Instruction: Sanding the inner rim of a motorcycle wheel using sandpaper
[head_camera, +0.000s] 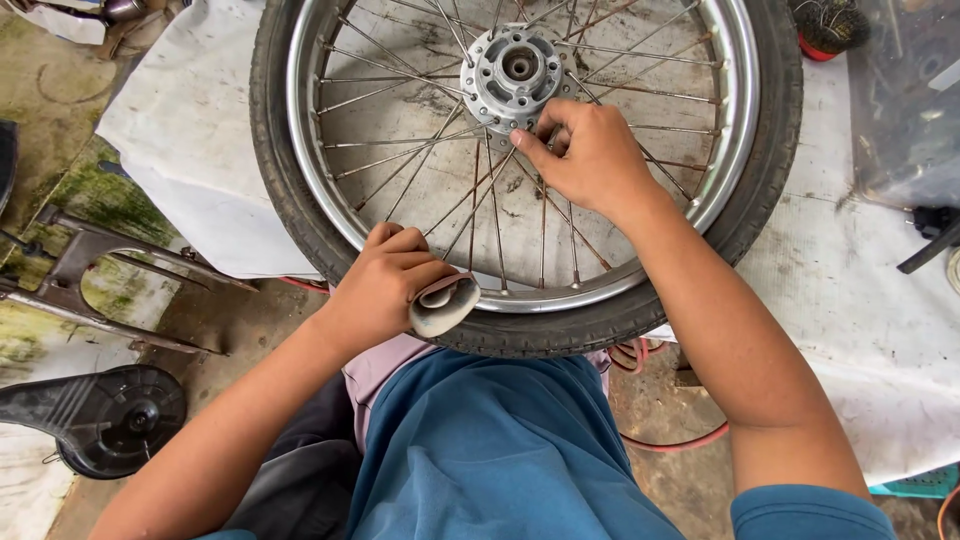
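A spoked motorcycle wheel with a black tyre (290, 210) and a chrome rim (735, 130) lies flat on a white sheet in front of me. Its metal hub (512, 68) sits near the top middle. My right hand (590, 155) reaches in among the spokes just below the hub, fingertips pinching at a spoke. My left hand (385, 285) rests at the near edge of the rim and grips a small folded, worn cloth or pad (445, 305) against the tyre.
The white sheet (850, 290) covers the ground under the wheel. A metal frame part (90, 275) and a black plastic cover (105, 415) lie on the mossy concrete at left. A red hose (670, 440) curls beneath the tyre. A clear plastic box (905, 90) stands at right.
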